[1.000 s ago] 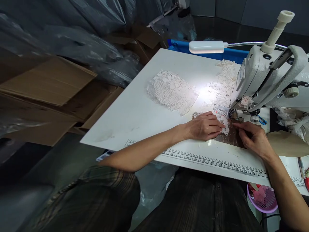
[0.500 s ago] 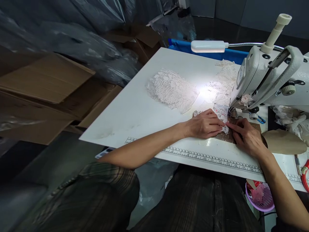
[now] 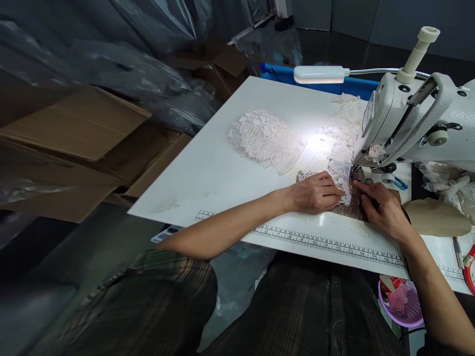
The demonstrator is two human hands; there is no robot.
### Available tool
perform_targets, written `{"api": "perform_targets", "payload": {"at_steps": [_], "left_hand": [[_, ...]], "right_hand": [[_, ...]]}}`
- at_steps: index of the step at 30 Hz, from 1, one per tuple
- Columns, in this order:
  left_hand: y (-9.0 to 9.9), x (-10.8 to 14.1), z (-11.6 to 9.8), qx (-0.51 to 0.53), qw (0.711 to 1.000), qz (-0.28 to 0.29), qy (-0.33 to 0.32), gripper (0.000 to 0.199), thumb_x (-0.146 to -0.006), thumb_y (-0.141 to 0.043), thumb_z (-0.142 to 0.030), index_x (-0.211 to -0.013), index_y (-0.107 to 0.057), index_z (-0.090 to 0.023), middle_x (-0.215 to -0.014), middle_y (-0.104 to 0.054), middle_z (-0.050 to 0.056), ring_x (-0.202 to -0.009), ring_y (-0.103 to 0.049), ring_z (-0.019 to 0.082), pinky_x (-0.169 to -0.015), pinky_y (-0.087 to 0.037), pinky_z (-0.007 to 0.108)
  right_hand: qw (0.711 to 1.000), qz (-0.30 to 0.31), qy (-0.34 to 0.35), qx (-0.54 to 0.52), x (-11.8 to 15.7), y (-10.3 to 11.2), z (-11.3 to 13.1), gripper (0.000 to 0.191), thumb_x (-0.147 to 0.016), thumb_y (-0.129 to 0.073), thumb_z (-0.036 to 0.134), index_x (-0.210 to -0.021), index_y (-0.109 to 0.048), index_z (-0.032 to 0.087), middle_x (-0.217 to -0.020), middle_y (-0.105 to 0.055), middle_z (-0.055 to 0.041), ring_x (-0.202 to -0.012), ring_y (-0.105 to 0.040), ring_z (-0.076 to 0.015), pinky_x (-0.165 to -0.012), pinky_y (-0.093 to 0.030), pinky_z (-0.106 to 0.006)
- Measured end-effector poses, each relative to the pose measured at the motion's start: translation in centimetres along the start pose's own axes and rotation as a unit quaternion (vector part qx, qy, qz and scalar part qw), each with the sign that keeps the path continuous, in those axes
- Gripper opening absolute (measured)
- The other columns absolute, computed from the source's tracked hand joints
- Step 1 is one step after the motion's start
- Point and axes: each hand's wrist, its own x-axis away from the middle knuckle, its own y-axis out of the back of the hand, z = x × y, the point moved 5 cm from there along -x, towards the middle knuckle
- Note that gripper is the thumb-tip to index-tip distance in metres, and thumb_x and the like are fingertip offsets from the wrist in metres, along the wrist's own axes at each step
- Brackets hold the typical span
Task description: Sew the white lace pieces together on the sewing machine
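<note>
My left hand point(image 3: 317, 192) rests on the table with its fingers together and bent over a piece of white lace point(image 3: 347, 197), holding it down in front of the sewing machine point(image 3: 406, 118). The lace runs up toward the presser foot point(image 3: 353, 173). To the right of the lace, my right hand point(image 3: 382, 205) has its index finger stretched toward the presser foot, thumb apart, with nothing visible in it. What lies beneath my left palm is hidden.
A heap of white lace point(image 3: 269, 141) lies left on the white table point(image 3: 193, 183). A lamp point(image 3: 319, 74) lights the middle. At right are a blue thread snipper point(image 3: 400, 183) and red-handled scissors point(image 3: 469, 272). A purple basket point(image 3: 404, 316) stands below the table edge; cardboard boxes point(image 3: 74, 123) are left.
My right index finger has left the lace by my left fingertips and moved up and right, nearer the presser foot. My left hand has stayed almost in place on the lace.
</note>
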Motion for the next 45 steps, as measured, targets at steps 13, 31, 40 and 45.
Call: {"api": "perform_targets", "payload": {"at_steps": [13, 31, 40, 45], "left_hand": [[0.6, 0.1, 0.0, -0.016, 0.999, -0.031, 0.002, 0.025, -0.102, -0.053, -0.036, -0.098, -0.071, -0.019, -0.107, -0.076, 0.005, -0.086, -0.066, 0.016, -0.082, -0.046, 0.035], [0.0, 0.2, 1.6, -0.053, 0.994, 0.045, 0.085, 0.039, -0.104, -0.043, -0.047, -0.126, -0.063, -0.022, -0.134, -0.065, 0.007, -0.104, -0.059, 0.023, -0.096, -0.033, 0.041], [-0.2, 0.3, 1.5, -0.062, 0.991, 0.050, 0.106, 0.042, -0.104, -0.042, -0.050, -0.129, -0.062, -0.022, -0.132, -0.066, 0.008, -0.103, -0.057, 0.025, -0.087, -0.035, 0.040], [-0.2, 0.3, 1.1, -0.082, 0.990, 0.036, 0.111, 0.041, -0.105, -0.042, -0.047, -0.127, -0.062, -0.019, -0.134, -0.065, 0.007, -0.104, -0.056, 0.025, -0.084, -0.035, 0.038]], "right_hand": [[0.993, 0.066, 0.076, 0.062, 0.5, -0.3, 1.0, 0.039, -0.089, -0.050, 0.020, -0.114, -0.076, 0.033, -0.109, -0.064, -0.0092, -0.093, -0.066, -0.0209, -0.065, -0.057, -0.031], [0.992, 0.049, 0.093, 0.064, 0.5, -0.3, 1.2, 0.039, -0.090, -0.048, 0.019, -0.113, -0.077, 0.034, -0.105, -0.064, -0.0085, -0.089, -0.066, -0.0206, -0.063, -0.058, -0.031], [0.990, 0.057, 0.097, 0.081, 0.6, -0.2, 1.6, 0.037, -0.091, -0.051, 0.019, -0.115, -0.076, 0.033, -0.106, -0.064, -0.0095, -0.089, -0.066, -0.0202, -0.057, -0.058, -0.028], [0.990, 0.053, 0.098, 0.091, 0.5, -0.2, 1.7, 0.035, -0.090, -0.053, 0.019, -0.113, -0.077, 0.031, -0.106, -0.066, -0.0094, -0.086, -0.066, -0.0181, -0.058, -0.058, -0.026]]}}
